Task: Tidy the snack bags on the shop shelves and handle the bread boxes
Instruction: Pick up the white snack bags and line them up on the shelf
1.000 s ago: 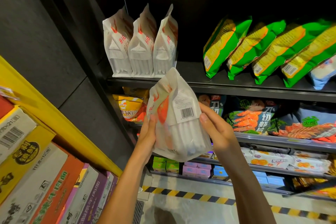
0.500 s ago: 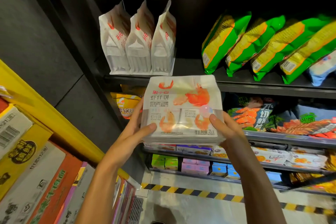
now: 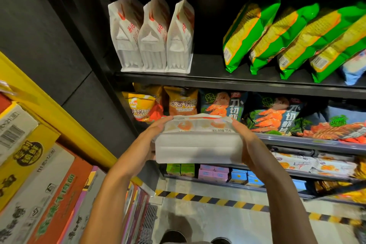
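A white shrimp-print snack bag [image 3: 198, 144] hangs between my hands in front of the second shelf, its flat bottom turned towards me. My left hand [image 3: 156, 130] grips its left end and my right hand [image 3: 244, 138] grips its right end. Three matching white bags [image 3: 152, 33] stand upright in a row at the left of the top shelf [image 3: 208, 79]. To their right on the same shelf lean several green and yellow bags [image 3: 277, 35].
The second shelf holds orange bags [image 3: 182, 103] and dark prawn-print bags [image 3: 277, 115]. Small coloured boxes [image 3: 213, 170] sit on a lower shelf. Stacked cartons [image 3: 35, 164] and a yellow rail [image 3: 59, 117] fill the left side. A striped floor line [image 3: 217, 200] runs below.
The bag has been turned from upright with its barcode facing me, through front-facing, to lying flat with its bottom towards me. Both hands stayed on its ends and dropped slightly.
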Action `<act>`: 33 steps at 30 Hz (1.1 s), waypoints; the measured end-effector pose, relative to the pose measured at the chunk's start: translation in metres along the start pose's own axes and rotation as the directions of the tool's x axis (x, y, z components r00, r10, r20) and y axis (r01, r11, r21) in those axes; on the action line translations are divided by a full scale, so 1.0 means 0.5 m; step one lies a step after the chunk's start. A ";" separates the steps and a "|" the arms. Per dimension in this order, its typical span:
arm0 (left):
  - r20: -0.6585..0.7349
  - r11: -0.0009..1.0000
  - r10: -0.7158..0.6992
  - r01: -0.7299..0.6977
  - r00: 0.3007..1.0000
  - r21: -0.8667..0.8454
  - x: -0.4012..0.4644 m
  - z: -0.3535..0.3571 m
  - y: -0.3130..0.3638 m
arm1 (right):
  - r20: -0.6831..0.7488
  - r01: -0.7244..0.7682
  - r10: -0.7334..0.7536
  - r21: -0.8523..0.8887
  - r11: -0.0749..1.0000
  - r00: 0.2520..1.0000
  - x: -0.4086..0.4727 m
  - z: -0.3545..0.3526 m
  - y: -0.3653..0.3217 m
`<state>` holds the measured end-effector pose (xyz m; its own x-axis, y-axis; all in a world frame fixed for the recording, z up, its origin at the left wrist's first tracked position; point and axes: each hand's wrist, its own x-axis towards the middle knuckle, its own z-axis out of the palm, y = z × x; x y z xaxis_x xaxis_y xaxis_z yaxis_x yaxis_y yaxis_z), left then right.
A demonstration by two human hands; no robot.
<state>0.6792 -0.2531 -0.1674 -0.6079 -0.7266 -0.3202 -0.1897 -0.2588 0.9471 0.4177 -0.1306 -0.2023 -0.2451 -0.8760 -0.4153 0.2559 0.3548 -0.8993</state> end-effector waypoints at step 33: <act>-0.422 0.695 0.701 -0.682 0.575 0.226 0.029 0.113 0.162 | -0.034 0.778 -0.831 -0.333 0.533 0.555 -0.046 0.112 -0.226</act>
<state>0.6116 -0.2488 -0.0945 -0.1569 -0.8677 0.4716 0.1086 0.4595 0.8815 0.4470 -0.1687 -0.0836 -0.3804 -0.7699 0.5124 -0.3659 -0.3835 -0.8480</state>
